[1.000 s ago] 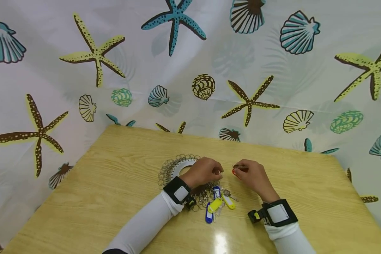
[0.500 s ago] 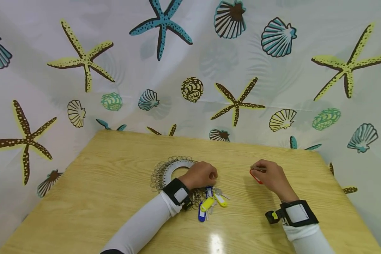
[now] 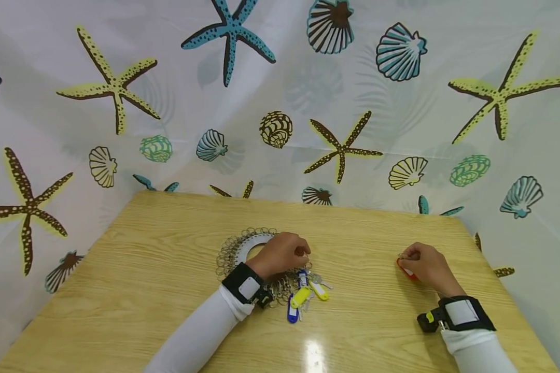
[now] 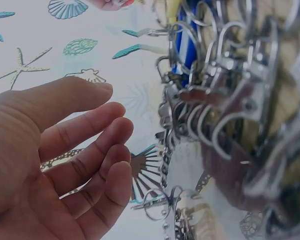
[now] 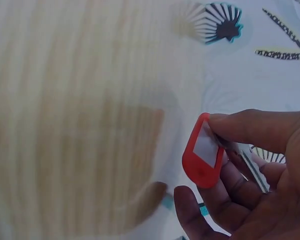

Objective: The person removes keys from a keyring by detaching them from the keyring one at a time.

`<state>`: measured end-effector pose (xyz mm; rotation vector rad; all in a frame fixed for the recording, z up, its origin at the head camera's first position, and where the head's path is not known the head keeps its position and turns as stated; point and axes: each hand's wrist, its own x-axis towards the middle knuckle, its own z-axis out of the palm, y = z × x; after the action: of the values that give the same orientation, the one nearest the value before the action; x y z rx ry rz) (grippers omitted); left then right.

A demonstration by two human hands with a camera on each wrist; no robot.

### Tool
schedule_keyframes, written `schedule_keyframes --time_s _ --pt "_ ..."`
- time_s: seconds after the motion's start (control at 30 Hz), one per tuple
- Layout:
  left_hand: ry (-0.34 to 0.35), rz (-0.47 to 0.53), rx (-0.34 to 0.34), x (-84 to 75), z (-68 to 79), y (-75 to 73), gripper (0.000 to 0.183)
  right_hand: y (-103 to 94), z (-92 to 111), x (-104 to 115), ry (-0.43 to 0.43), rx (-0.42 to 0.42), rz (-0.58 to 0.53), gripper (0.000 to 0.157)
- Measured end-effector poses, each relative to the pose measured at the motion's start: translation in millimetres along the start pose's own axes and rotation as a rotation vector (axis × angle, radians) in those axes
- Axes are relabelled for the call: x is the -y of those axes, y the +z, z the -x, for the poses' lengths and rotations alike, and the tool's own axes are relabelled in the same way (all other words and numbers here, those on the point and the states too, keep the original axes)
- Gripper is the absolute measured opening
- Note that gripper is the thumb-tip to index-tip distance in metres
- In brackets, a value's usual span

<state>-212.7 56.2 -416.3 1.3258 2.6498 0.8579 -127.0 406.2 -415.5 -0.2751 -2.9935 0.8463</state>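
My right hand pinches a red key tag with a white label between thumb and fingers, above the right part of the table. A silver key hangs from it against the fingers. My left hand hovers over a white ring-shaped holder lined with several metal rings and clips; its fingers are loosely bent and hold nothing. Close up, the clips stand just beside that hand. Below it lie yellow key tags and blue key tags with keys.
The wooden table reaches back to a white cloth printed with starfish and shells. Each wrist wears a small camera, the left camera close to the rings.
My right hand has carried the red key tag rightward, away from the ring holder. The left hand stays over the holder. The head view has turned slightly to the right.
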Motion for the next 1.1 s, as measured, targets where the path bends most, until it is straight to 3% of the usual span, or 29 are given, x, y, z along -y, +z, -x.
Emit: schedule_keyframes --time_s 0.3,0.67,0.93,1.1 --pt "0.002 0.012 -0.040 7.3 9.0 -4.9 0.021 0.8 -5 -10 0.011 0.009 -0.007 0.028" --pt "-0.075 0.076 -0.049 7.2 14.3 -10.2 0.022 -0.5 -6 -13 0.012 -0.026 0.127 0.024" --pt "-0.065 0.043 -0.089 7.3 13.0 -15.8 0.021 -8.0 -2 7 0.077 0.003 0.268 0.029" --pt "-0.076 0.047 -0.073 10.2 17.2 -17.8 0.021 3.0 -5 38 -0.017 -0.032 0.277 0.031"
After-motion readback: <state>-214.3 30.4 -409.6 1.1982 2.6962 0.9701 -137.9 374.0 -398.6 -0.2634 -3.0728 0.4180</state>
